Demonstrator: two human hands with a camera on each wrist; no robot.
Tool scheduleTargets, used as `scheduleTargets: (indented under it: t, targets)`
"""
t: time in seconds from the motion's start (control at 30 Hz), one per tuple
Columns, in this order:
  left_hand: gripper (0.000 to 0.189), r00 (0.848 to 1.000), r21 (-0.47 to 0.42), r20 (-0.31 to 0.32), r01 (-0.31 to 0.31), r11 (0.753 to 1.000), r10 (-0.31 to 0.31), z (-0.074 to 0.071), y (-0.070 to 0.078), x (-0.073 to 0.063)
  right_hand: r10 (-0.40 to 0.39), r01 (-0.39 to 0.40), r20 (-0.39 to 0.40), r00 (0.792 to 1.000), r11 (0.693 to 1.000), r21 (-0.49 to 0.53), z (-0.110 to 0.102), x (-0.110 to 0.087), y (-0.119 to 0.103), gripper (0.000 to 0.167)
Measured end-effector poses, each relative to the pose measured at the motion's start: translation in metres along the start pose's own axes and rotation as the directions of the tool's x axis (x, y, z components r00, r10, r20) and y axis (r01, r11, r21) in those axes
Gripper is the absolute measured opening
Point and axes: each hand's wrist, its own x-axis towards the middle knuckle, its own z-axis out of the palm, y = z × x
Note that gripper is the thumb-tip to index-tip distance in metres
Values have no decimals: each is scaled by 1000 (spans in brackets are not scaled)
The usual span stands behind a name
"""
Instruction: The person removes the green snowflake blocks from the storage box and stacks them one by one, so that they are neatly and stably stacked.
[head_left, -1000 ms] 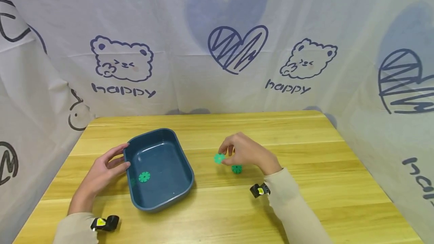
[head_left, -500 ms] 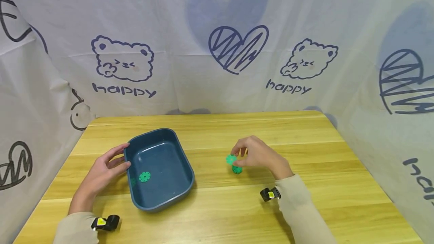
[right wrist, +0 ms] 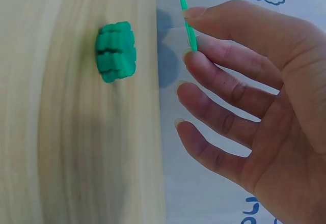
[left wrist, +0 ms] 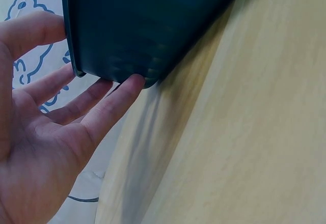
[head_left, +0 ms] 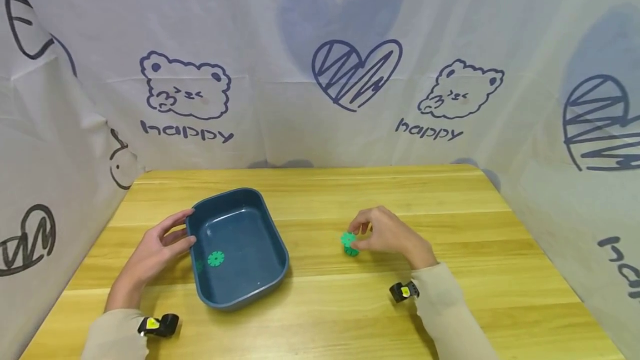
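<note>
In the head view, a thin green notched disc (head_left: 348, 239) is pinched between thumb and fingers of my right hand (head_left: 387, 236). Directly below it a short stack of the same green discs (right wrist: 116, 52) stands on the table; the right wrist view shows a gap between held disc (right wrist: 189, 25) and stack. My left hand (head_left: 155, 249) touches the left side of a dark blue rectangular basin (head_left: 245, 293) with extended fingertips. These fingers (left wrist: 114, 104) lie against its outer wall in the left wrist view. One green disc (head_left: 216, 259) lies flat on the basin's floor.
The wooden table (head_left: 320, 321) carries the basin left of centre and the stack to its right. A white cloth (head_left: 275, 99) with printed bears and hearts hangs behind the table and along both sides.
My right hand has moved right with the green disc, from beside the stack to just over it. The left hand stays at the basin. The head view has shifted slightly.
</note>
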Motion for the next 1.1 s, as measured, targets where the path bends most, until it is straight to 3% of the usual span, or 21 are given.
scheduleTargets:
  t: [0.63, 0.9, 1.1]
  targets:
    - [71, 1000, 11, 0, -13, 1000, 13, -2, -3, -1, -3, 3, -8, 1000, 1000, -17, 15, -2, 16, 20]
    - [72, 1000, 19, 8, 18, 1000, -18, -1, -3, 0, -4, 4, -15, 1000, 1000, -14, 18, -6, 20, 21]
    - [72, 1000, 16, 4, -6, 1000, 5, -1, -2, 0, -8, 8, -21, 1000, 1000, -17, 20, -6, 21, 20]
